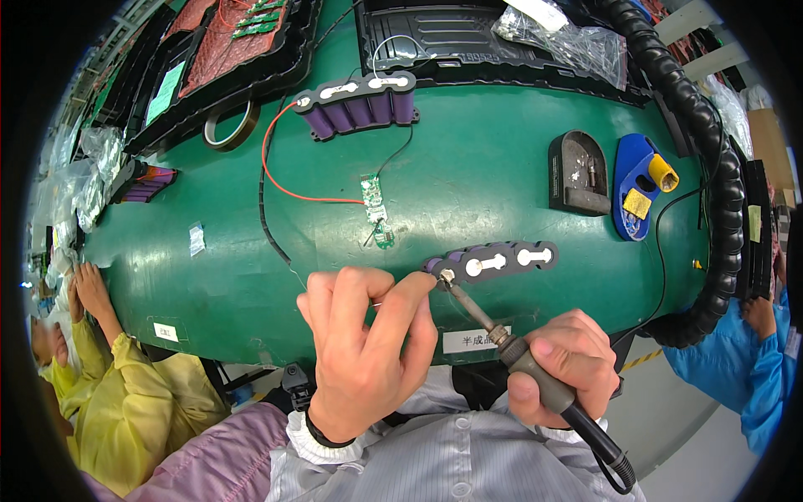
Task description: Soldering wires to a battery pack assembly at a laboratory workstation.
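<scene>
My right hand [569, 368] is closed round the handle of a soldering iron [542, 378]. Its tip touches the metal tab at the left end of a purple battery pack with a dark grey holder [510, 259]. Beside that end, my left hand [364, 347] is closed in a pinch, its index finger reaching the pack. A thin silvery wire [297, 276] runs from a black sleeve [263, 197] into this hand; its far end is hidden by the fingers. Farther back stands a second battery pack [360, 105], joined by red and black leads to a small green circuit board [374, 209].
At right are a black holder [577, 176] and a blue iron stand [631, 188] with yellow sponge. A thick black hose [723, 184] curves down the right side. Black trays [493, 42], a tape roll [230, 130] and another pack [146, 182] lie around. Co-workers' sleeves [142, 393] appear both sides.
</scene>
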{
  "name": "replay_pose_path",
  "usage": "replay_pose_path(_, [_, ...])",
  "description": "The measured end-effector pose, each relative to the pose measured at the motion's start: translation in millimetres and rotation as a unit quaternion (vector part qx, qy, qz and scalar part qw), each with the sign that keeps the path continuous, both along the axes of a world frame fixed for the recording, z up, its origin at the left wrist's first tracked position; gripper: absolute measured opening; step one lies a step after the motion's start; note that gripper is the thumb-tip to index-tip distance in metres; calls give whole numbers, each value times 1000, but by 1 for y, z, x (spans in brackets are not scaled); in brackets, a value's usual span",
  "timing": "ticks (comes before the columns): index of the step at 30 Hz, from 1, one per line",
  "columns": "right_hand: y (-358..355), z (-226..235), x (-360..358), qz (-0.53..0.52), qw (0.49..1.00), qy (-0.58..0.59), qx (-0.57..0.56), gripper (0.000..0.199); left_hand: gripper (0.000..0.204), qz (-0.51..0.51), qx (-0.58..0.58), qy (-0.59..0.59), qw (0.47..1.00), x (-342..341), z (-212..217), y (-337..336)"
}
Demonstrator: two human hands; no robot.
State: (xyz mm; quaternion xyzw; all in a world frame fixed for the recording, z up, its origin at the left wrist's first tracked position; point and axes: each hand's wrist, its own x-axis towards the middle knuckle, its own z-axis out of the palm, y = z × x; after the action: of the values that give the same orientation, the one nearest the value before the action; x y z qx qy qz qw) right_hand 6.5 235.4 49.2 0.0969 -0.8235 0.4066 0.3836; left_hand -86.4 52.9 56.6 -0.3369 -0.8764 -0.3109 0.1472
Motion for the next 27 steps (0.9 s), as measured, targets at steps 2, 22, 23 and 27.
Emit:
replay_pose_path(2, [0, 1, 0, 2, 1000, -1, 6, 39, 32, 0, 2, 1, 1000, 0, 0, 0])
replay_pose_path(22, [-2, 1, -2, -7, 1000, 4, 0, 38, 33, -1, 11, -3, 1000, 0, -1, 1])
replay_pose_path(23, [-1, 1, -2, -6, 1000, 4, 3, 38, 33, -2, 9, -1, 1000, -1, -2, 1])
replay_pose_path(27, [-1, 1, -1, -5, 1000, -2, 1, 38, 32, -2, 16, -2, 1000, -2, -3, 2])
